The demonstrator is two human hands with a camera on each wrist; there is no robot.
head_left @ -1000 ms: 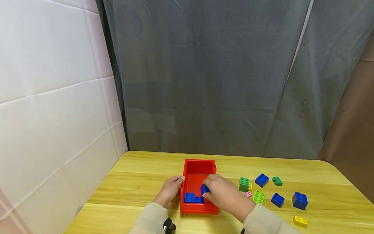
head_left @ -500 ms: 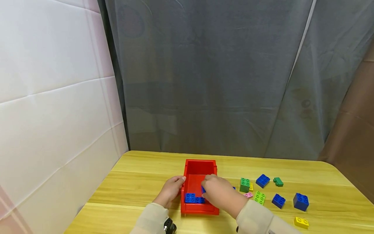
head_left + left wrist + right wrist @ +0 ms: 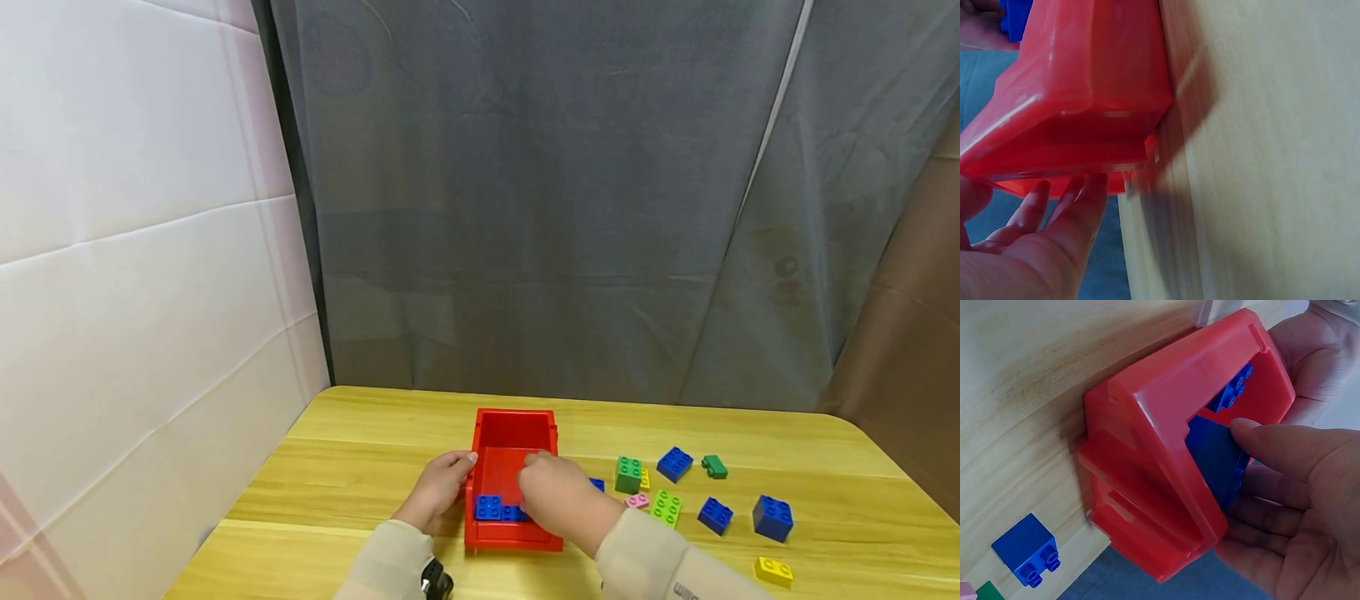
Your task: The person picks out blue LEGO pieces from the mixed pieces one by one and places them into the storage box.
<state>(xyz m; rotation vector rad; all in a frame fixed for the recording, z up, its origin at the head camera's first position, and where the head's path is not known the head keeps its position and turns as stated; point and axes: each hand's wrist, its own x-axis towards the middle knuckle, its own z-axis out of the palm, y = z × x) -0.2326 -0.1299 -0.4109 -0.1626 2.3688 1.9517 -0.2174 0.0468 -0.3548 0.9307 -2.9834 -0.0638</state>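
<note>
My left hand (image 3: 437, 486) grips the left wall of a red plastic bin (image 3: 476, 533), thumb at the rim and fingers (image 3: 1079, 212) under the outer lip. In the right wrist view my right hand (image 3: 1310, 506) reaches into the bin and pinches a large blue building block (image 3: 1213, 456) between thumb and fingers. From the head view that block is mostly hidden behind the hand. Two blue blocks, one of them the left block (image 3: 488, 507), sit side by side at the bin's near end, studs up.
Right of the bin lie several loose blocks: dark green (image 3: 628, 474), lime (image 3: 666, 507), pink (image 3: 637, 501), yellow (image 3: 773, 571) and blue (image 3: 772, 517). Another blue block (image 3: 597, 484) peeks out beside my right hand. A grey curtain (image 3: 510, 208) hangs behind the table.
My right hand has shifted slightly left and lower with the blue block, which is now mostly hidden from the head view. The left hand and bin stay nearly in place.
</note>
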